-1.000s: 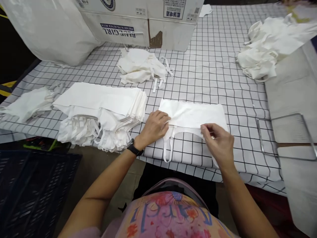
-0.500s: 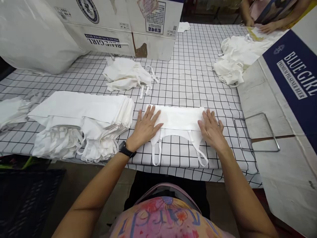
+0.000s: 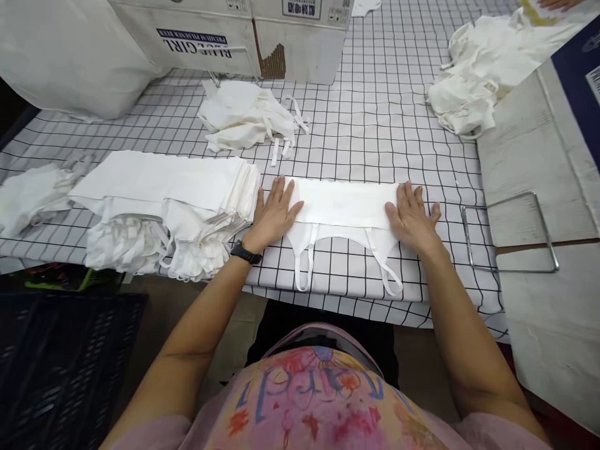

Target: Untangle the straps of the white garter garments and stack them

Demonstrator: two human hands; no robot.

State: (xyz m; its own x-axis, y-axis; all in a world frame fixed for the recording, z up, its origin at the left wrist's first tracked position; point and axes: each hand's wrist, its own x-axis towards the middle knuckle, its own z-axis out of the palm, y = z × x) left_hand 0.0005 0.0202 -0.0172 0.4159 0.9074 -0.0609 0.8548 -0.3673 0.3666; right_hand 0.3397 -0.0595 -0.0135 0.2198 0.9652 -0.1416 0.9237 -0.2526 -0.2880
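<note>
Flat on the checked tablecloth lies a white strappy top [image 3: 347, 203], its band away from me and two thin straps looping toward the table's near edge. My left hand [image 3: 273, 215] rests open on its left end, fingers spread. On its right end my right hand [image 3: 414, 215] lies open too, fingers pointing away from me. Left of my left hand stands a thick stack of similar white tops [image 3: 164, 181], straps bunched at the near side. Beyond it sits a loose heap of white garments [image 3: 250, 115].
Cardboard boxes stand at the back [image 3: 300, 53] and on the right [image 3: 529, 187], with a wire frame [image 3: 510, 234] by the right one. A white plastic bag [image 3: 70, 56] fills the back left. More white garments [image 3: 487, 69] lie at the far right, near another person's hand [image 3: 560, 4].
My view has tilted down. My hands have slid outward toward the top's ends, and its band now lies smoother and wider between them.
</note>
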